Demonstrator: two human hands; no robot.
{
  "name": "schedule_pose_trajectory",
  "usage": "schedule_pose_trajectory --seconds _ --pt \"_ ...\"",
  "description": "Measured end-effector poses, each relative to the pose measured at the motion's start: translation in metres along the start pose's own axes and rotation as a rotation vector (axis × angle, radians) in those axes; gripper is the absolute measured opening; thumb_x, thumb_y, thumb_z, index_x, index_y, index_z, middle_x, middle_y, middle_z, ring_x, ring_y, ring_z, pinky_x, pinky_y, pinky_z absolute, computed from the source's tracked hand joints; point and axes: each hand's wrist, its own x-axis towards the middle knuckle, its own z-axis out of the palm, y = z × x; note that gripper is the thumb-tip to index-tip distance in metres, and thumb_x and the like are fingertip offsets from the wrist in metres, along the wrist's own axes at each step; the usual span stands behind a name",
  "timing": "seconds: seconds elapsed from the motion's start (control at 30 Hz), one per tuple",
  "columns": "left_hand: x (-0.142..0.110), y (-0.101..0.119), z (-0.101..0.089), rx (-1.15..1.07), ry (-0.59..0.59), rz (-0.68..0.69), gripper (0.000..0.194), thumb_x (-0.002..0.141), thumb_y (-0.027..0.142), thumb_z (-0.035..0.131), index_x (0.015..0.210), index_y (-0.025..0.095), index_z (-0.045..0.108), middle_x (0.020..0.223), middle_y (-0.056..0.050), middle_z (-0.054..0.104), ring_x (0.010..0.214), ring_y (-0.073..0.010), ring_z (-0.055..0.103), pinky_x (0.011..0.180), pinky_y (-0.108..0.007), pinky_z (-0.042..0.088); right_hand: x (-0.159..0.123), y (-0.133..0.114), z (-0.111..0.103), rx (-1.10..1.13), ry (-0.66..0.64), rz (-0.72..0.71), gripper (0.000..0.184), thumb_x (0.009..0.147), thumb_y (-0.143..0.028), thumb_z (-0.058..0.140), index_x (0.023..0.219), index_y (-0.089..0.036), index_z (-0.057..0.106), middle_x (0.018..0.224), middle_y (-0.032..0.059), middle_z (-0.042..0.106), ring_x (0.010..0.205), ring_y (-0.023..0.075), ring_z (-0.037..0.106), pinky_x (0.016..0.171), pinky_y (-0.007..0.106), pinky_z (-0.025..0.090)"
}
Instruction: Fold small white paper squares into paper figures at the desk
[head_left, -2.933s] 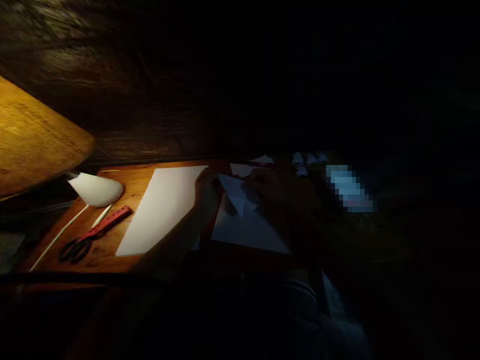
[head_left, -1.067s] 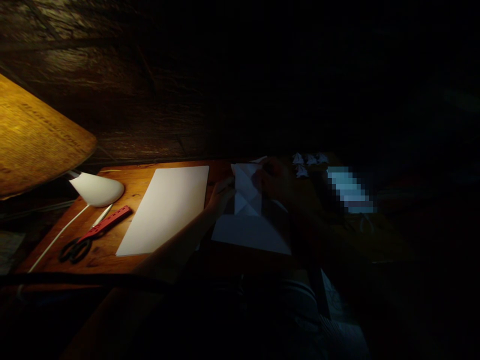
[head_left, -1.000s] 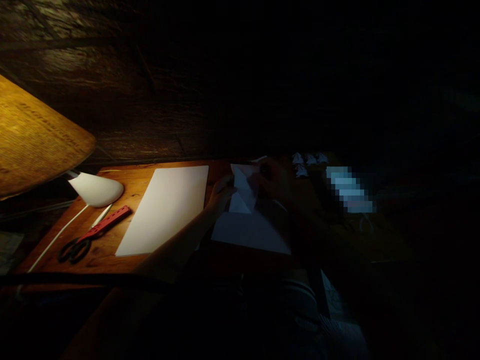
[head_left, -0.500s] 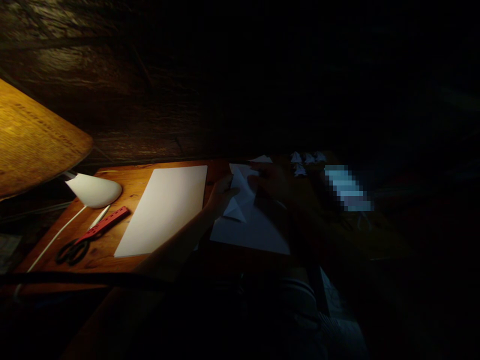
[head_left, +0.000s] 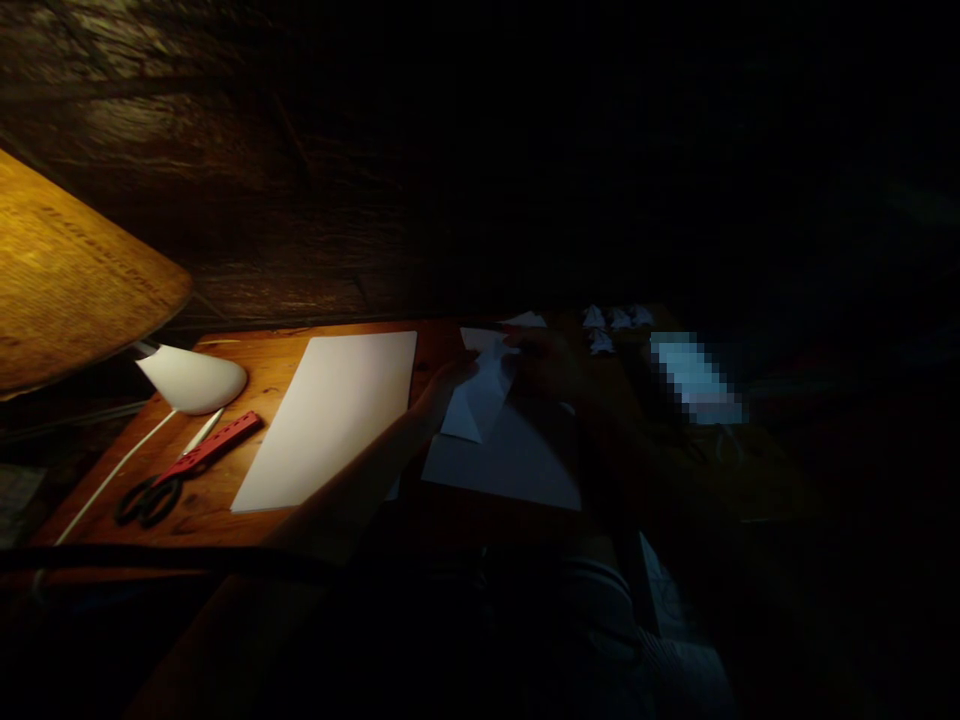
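Bracing a folded sheet by lamplight

Dark wall behind, rough where the light catches it. Wooden table in front, bright at the left end, nearly black at the right. Lampshade overhangs the left side; its white base stands on the wood, so light comes in sideways and the left arm likely shades the work.

White paper stack lies flat beside the left forearm, within easy reach. Large flat sheet lies before the body, under the work, perhaps as a smooth backing. Bright rectangle, blurred out, sits to the right; it may be a screen angled for viewing.

Folded paper is between the hands, over the flat sheet, wide end toward the body. Left hand grips its left edge near the top, thumb over it, probably to steady the layers. Right hand has its fingertips at the upper right; too dark to tell whether they pinch or only press.

Scissors lie at far left, black loops toward the body, red part pointing away. White pen-like tool just beside. Small folded pieces are grouped near the back edge, out of the hands' way.
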Motion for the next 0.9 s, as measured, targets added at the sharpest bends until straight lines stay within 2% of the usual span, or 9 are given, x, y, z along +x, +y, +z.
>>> schedule_pose_trajectory --seconds 0.07,0.13,0.23,0.37,0.5,0.7,0.83,0.9 --pt "-0.001 -0.001 0.001 -0.074 -0.019 -0.064 0.054 0.074 0.065 0.081 0.095 0.017 0.074 0.076 -0.009 0.074 0.083 -0.0291 0.074 0.069 -0.038 0.055 -0.001 0.0 0.001 0.009 -0.049 0.012 0.015 0.068 -0.029 0.076 0.081 -0.021 0.074 0.09 0.0041 0.076 0.081 0.0199 0.068 0.074 0.033 0.054" --pt "-0.002 -0.001 0.002 -0.099 -0.037 -0.103 0.061 0.072 0.073 0.081 0.094 0.017 0.074 0.078 -0.01 0.075 0.088 -0.031 0.075 0.071 -0.039 0.057 -0.002 -0.003 0.002 -0.001 -0.08 0.01 0.015 0.069 -0.028 0.076 0.082 -0.021 0.075 0.09 0.0041 0.076 0.081 0.0196 0.068 0.074 0.033 0.054" --pt "-0.003 0.0 0.003 -0.103 -0.063 -0.121 0.057 0.066 0.066 0.089 0.093 0.018 0.074 0.077 -0.008 0.074 0.084 -0.0287 0.075 0.069 -0.037 0.057 -0.005 -0.012 0.003 -0.048 -0.099 -0.016 0.016 0.071 -0.024 0.075 0.086 -0.022 0.077 0.094 0.0047 0.078 0.086 0.0209 0.07 0.078 0.034 0.055" --pt "-0.002 0.002 0.004 -0.121 -0.013 -0.097 0.042 0.06 0.046 0.093 0.086 0.018 0.075 0.078 -0.006 0.075 0.068 -0.02 0.067 0.061 -0.031 0.051 -0.005 -0.019 0.003 -0.084 -0.103 -0.048 0.014 0.075 -0.027 0.078 0.088 -0.022 0.078 0.097 0.0063 0.079 0.097 0.0243 0.072 0.086 0.037 0.057" --pt "-0.002 0.003 0.008 -0.115 0.007 -0.093 0.038 0.056 0.031 0.09 0.088 0.016 0.077 0.077 -0.004 0.074 0.064 -0.016 0.063 0.057 -0.026 0.046 -0.003 -0.017 0.002 -0.059 -0.075 -0.029 0.01 0.081 -0.03 0.073 0.082 -0.021 0.078 0.092 0.0063 0.08 0.09 0.0231 0.072 0.084 0.036 0.057" --pt "-0.003 0.003 0.008 -0.041 -0.008 -0.09 0.031 0.058 0.019 0.082 0.088 0.016 0.074 0.075 -0.002 0.07 0.066 -0.0157 0.063 0.062 -0.027 0.046 -0.003 -0.017 0.003 -0.09 -0.065 -0.018 0.01 0.079 -0.029 0.072 0.077 -0.02 0.077 0.084 0.0062 0.078 0.08 0.0219 0.071 0.076 0.035 0.056" --pt "-0.006 0.004 0.006 -0.066 -0.026 -0.123 0.037 0.066 0.02 0.08 0.103 0.015 0.075 0.08 -0.005 0.072 0.072 -0.0193 0.068 0.067 -0.03 0.051 -0.004 -0.02 0.002 -0.125 -0.076 -0.012 0.011 0.079 -0.03 0.074 0.075 -0.02 0.076 0.082 0.0065 0.078 0.079 0.0219 0.07 0.074 0.034 0.056" --pt "-0.007 0.005 0.006 -0.104 -0.028 -0.169 0.034 0.073 0.026 0.08 0.104 0.013 0.075 0.083 -0.008 0.075 0.078 -0.0235 0.071 0.07 -0.034 0.054 -0.004 -0.021 0.002 -0.133 -0.079 -0.011 0.015 0.079 -0.033 0.077 0.074 -0.019 0.075 0.081 0.0064 0.077 0.077 0.021 0.069 0.071 0.033 0.055"
